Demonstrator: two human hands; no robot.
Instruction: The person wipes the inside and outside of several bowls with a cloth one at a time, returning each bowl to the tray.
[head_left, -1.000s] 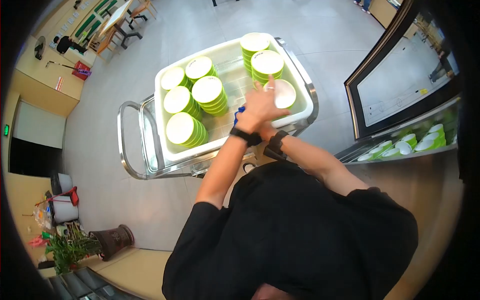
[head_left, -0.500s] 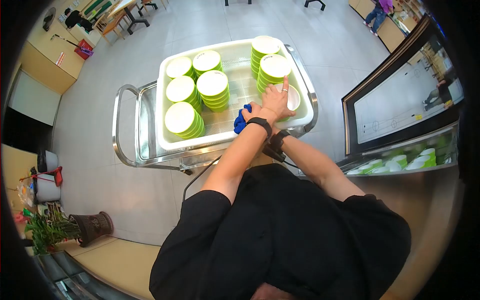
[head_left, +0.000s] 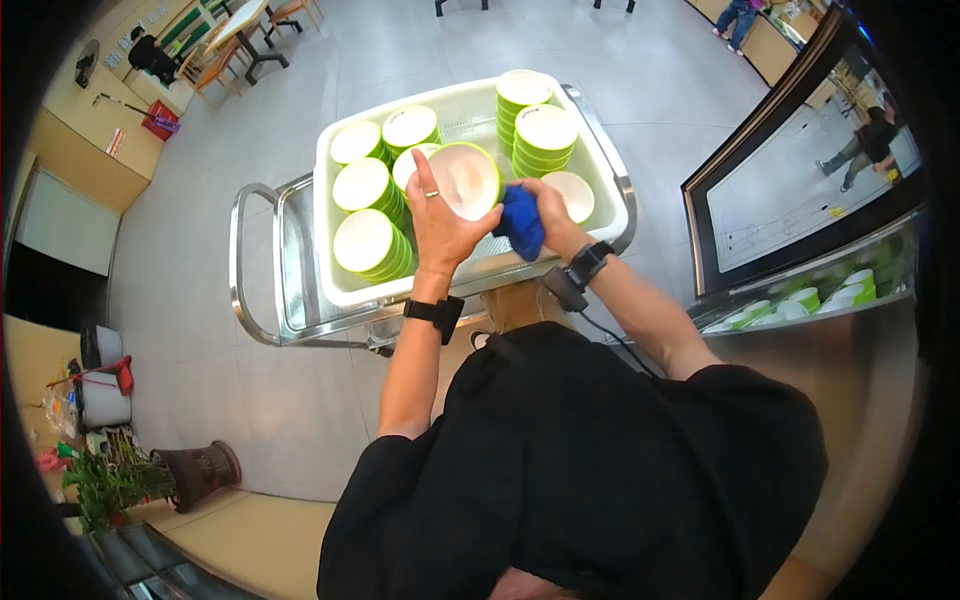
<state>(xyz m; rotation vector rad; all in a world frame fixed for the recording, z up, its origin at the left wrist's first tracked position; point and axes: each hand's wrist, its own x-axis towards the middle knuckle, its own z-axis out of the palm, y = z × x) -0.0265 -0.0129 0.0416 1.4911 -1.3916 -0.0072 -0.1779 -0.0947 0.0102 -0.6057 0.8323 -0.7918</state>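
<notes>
My left hand [head_left: 447,232] grips a green-rimmed white bowl [head_left: 466,180] from its near side, thumb and fingers around the rim, with the pale round face turned up. Bunched in my right hand [head_left: 560,218] is a blue cloth [head_left: 522,224], pressed against the bowl's right side. Both hands are above a white plastic tub [head_left: 350,292]. On the tub's left side stand several stacks of green and white bowls [head_left: 364,241]. Two taller stacks [head_left: 546,128] rise at the back right, and another bowl [head_left: 571,196] sits just beyond my right hand.
The tub rests on a metal trolley [head_left: 297,270] with a curved handle [head_left: 238,262] on the left. To the right, a glass-fronted case [head_left: 800,312] shows more bowls. A potted plant [head_left: 195,472] stands lower left. One person [head_left: 152,55] is far left; another [head_left: 738,22] is far right.
My left hand has moved left from the right-hand stack and now holds a bowl up. The right hand, hidden before beneath my left arm, now shows with the blue cloth against that bowl.
</notes>
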